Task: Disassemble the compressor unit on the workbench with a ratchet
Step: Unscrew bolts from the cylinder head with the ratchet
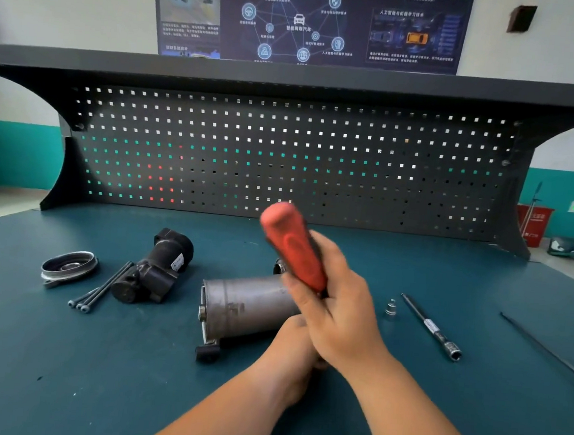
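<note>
Red-handled ratchet (293, 245) was clenched in the right hand (336, 310) over the grey metal compressor cylinder (244, 306) lying on the bench (94, 374); the left hand (288, 351) hid its grip. Probably loosening a fastener; next called for seating the ratchet head squarely.

Surface (94, 374) fills the lower frame. Cylinder (244, 306) lies on its side at centre. Motor block (158, 269) lies to its left, apart from it. Bolts (101, 288) lie together against the block's left side. Ring cover (69, 265) sits left of the bolts, nearest the left edge.

Right grip (336, 310) holds the ratchet handle (290, 241) over the cylinder's right end. Left grip (294, 351) lies below it, largely hidden.

Socket (391, 307) stands right of the grips. Extension bar (431, 326) lies just right of it. Thin rod (543, 347) lies at the right edge.

Pegboard (283, 155) stands behind, shelf (290, 75) above it, poster (308, 20) on the wall at top centre. Bin (534, 224) stands on the floor right of the pegboard.
</note>
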### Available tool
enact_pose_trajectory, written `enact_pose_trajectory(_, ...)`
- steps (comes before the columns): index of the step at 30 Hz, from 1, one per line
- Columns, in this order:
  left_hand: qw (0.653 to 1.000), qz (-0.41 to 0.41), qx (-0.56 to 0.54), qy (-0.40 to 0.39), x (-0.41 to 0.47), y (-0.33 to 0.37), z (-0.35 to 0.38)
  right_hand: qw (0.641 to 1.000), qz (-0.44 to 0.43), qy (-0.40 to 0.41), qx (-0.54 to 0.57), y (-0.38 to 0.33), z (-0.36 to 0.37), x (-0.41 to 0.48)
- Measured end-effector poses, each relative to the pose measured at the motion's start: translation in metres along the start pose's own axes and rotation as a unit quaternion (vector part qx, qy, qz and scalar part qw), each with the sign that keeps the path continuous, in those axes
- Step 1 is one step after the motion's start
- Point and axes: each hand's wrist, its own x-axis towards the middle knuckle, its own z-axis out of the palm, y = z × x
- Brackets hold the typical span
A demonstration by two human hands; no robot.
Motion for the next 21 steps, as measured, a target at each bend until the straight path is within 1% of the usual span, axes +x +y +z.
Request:
enact_pose_trajectory(1, 1.0, -0.01, 0.018, -0.005, 0.001, -0.001, -0.001, 0.999, 0.02, 0.039, 0.012, 0.001, -0.001, 0.001)
enact_pose_trajectory(2, 0.999, -0.025, 0.029, -0.003, 0.003, -0.002, -0.002, 0.994, 0.058, 0.091, 0.035, 0.003, -0.005, 0.003)
enact_pose_trajectory(3, 0.999, -0.039, 0.027, 0.001, 0.005, -0.004, -0.004, 0.98, 0.108, 0.146, 0.078, 0.005, -0.009, 0.006)
enact_pose_trajectory(4, 0.998, -0.052, 0.02, 0.004, 0.007, -0.005, -0.005, 0.955, 0.161, 0.205, 0.144, 0.009, -0.013, 0.009)
enact_pose_trajectory(5, 0.998, -0.062, 0.01, 0.006, 0.008, -0.006, -0.005, 0.914, 0.214, 0.27, 0.212, 0.016, -0.019, 0.012)
enact_pose_trajectory(6, 0.998, -0.067, -0.006, 0.006, 0.009, -0.005, -0.005, 0.861, 0.277, 0.338, 0.261, 0.024, -0.025, 0.014)
enact_pose_trajectory(7, 0.997, -0.068, -0.019, 0.008, 0.009, -0.005, -0.004, 0.795, 0.347, 0.395, 0.301, 0.032, -0.032, 0.014)
enact_pose_trajectory(9, 0.997, -0.07, -0.039, 0.004, 0.01, -0.006, -0.003, 0.654, 0.461, 0.464, 0.38, 0.043, -0.04, 0.008)
enact_pose_trajectory(10, 0.997, -0.072, -0.04, 0.005, 0.01, -0.006, -0.002, 0.606, 0.493, 0.477, 0.403, 0.048, -0.041, 0.005)
enact_pose_trajectory(11, 0.997, -0.073, -0.039, 0.006, 0.01, -0.007, -0.002, 0.585, 0.504, 0.483, 0.413, 0.05, -0.039, 0.003)
enact_pose_trajectory(12, 0.997, -0.075, -0.032, 0.009, 0.009, -0.007, -0.002, 0.593, 0.497, 0.482, 0.41, 0.052, -0.038, 0.003)
enact_pose_trajectory(13, 0.997, -0.077, -0.023, 0.014, 0.008, -0.005, -0.003, 0.627, 0.473, 0.477, 0.395, 0.051, -0.038, 0.006)
enact_pose_trajectory(15, 0.997, -0.077, -0.011, 0.025, 0.008, -0.003, -0.007, 0.728, 0.382, 0.451, 0.347, 0.041, -0.033, 0.014)
enact_pose_trajectory(16, 0.997, -0.075, -0.004, 0.024, 0.008, -0.002, -0.008, 0.785, 0.329, 0.417, 0.317, 0.034, -0.029, 0.017)
enact_pose_trajectory(17, 0.997, -0.073, 0.008, 0.022, 0.009, -0.002, -0.009, 0.841, 0.278, 0.365, 0.286, 0.024, -0.025, 0.018)
enact_pose_trajectory(18, 0.997, -0.073, 0.026, 0.014, 0.009, -0.002, -0.01, 0.889, 0.234, 0.309, 0.242, 0.016, -0.021, 0.015)
enact_pose_trajectory(19, 0.996, -0.073, 0.042, 0.006, 0.01, -0.004, -0.01, 0.93, 0.189, 0.255, 0.184, 0.01, -0.017, 0.011)
enact_pose_trajectory(20, 0.996, -0.068, 0.053, -0.001, 0.01, -0.005, -0.009, 0.965, 0.137, 0.191, 0.12, 0.005, -0.013, 0.007)
enact_pose_trajectory(21, 0.997, -0.057, 0.055, -0.005, 0.009, -0.004, -0.008, 0.987, 0.08, 0.123, 0.067, 0.002, -0.008, 0.003)
